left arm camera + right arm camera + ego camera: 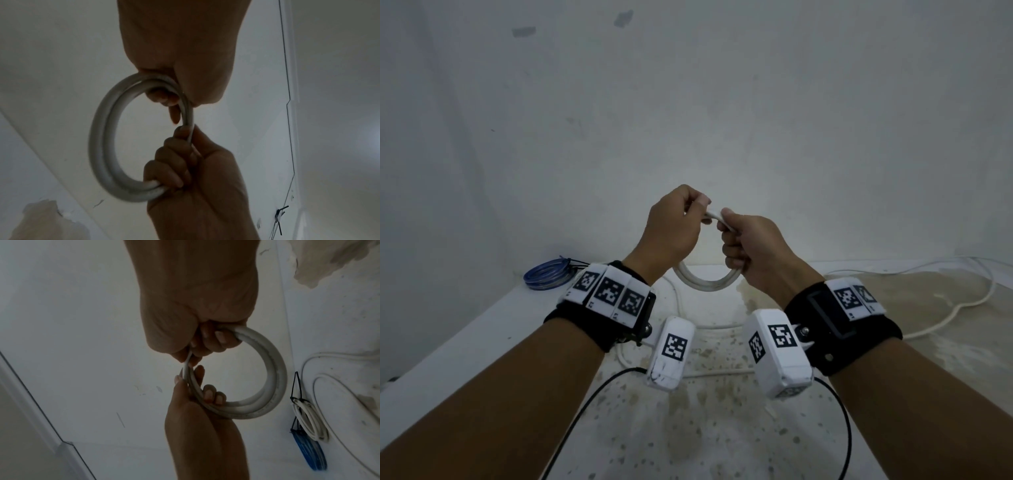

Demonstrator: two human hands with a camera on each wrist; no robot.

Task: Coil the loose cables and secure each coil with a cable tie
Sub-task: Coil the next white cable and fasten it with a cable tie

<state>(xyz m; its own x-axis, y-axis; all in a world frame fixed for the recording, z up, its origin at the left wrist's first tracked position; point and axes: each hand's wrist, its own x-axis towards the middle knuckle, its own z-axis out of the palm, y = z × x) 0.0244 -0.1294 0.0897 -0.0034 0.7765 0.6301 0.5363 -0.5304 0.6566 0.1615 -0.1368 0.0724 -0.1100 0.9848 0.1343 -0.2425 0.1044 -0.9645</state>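
Observation:
A thick white cable coil of a few turns hangs in the air above the table, held upright between both hands. My left hand pinches the top of the loop. My right hand grips the coil just beside it, fingers curled round the strands. In the left wrist view the coil is a ring between the left hand above and the right hand below. The right wrist view shows the coil, the right hand and the left hand with fingers through the ring.
A blue coil bound with a black tie lies at the table's far left, beside a tied white coil. Loose white cable runs over the stained table at the right and under my hands. A wall stands close behind.

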